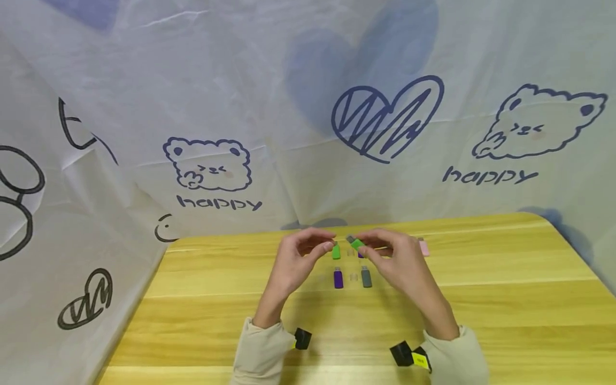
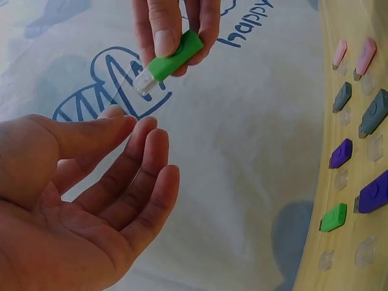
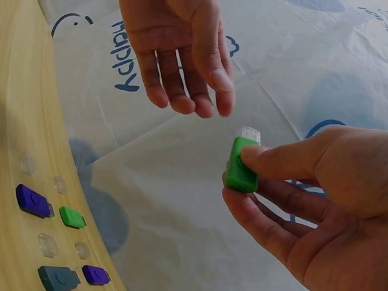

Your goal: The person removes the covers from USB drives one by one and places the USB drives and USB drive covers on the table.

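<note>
My right hand (image 1: 397, 259) pinches a green USB flash drive (image 3: 241, 167) between thumb and fingers. A clear cap (image 3: 249, 134) covers the drive's plug end, which points towards the left hand. Facing it is my left hand (image 2: 97, 188), thumb and index fingertips close together and the other fingers loosely bent. I see nothing between those fingertips, and a gap separates them from the cap. Both hands are raised above the table. Below them lie a smaller green flash drive (image 2: 333, 217), a large purple one (image 1: 338, 278) and a grey one (image 1: 367, 277).
Several more drives lie in two rows on the wooden table (image 1: 202, 299), among them a small purple one (image 2: 341, 153) and a pink one (image 2: 365, 57). Clear caps (image 2: 365, 251) lie beside them. A white printed cloth (image 1: 289, 176) hangs behind and at the left.
</note>
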`<state>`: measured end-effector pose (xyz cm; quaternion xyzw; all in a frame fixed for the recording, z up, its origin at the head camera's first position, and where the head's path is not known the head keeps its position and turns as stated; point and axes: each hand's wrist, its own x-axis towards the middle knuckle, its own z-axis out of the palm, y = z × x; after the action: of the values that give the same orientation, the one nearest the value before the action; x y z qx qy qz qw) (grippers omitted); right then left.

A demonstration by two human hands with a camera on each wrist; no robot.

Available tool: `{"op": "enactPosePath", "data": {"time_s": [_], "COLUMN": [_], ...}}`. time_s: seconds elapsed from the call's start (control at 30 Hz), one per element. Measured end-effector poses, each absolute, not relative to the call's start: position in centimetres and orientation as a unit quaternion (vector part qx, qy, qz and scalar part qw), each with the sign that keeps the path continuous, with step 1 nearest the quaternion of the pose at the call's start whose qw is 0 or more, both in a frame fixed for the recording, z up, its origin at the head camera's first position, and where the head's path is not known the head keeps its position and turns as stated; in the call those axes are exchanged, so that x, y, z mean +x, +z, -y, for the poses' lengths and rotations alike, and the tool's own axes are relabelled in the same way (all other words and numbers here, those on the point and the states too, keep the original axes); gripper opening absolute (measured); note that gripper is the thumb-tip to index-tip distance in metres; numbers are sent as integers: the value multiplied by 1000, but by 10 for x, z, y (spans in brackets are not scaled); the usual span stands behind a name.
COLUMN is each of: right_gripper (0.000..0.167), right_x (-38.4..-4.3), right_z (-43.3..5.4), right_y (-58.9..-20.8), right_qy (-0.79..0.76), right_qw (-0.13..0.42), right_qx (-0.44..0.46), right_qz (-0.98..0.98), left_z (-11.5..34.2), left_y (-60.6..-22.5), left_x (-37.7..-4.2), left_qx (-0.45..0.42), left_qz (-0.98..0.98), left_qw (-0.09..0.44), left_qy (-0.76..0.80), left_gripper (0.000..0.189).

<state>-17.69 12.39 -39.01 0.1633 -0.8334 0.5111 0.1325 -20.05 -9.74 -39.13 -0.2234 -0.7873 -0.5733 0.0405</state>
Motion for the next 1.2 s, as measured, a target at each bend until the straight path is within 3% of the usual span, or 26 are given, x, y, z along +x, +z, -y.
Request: {"op": "enactPosePath", "data": {"time_s": [0.73,1.2], "right_gripper": [16,16], "right_x": [-176,-175], "right_z": [-107,-105], "right_y": [-392,-392], "right_qy": [539,544], "right_qw": [138,143], "right_qx": [209,224], "right_qz": [804,796], "left_z": [91,96], "left_y": [-394,-391], "left_x": [-200,-200], "left_qx": [-220,-195], "left_qz": [739,727], "left_qw": [61,33], "left_qy": [-634,-657], "left_gripper": [13,12]}}
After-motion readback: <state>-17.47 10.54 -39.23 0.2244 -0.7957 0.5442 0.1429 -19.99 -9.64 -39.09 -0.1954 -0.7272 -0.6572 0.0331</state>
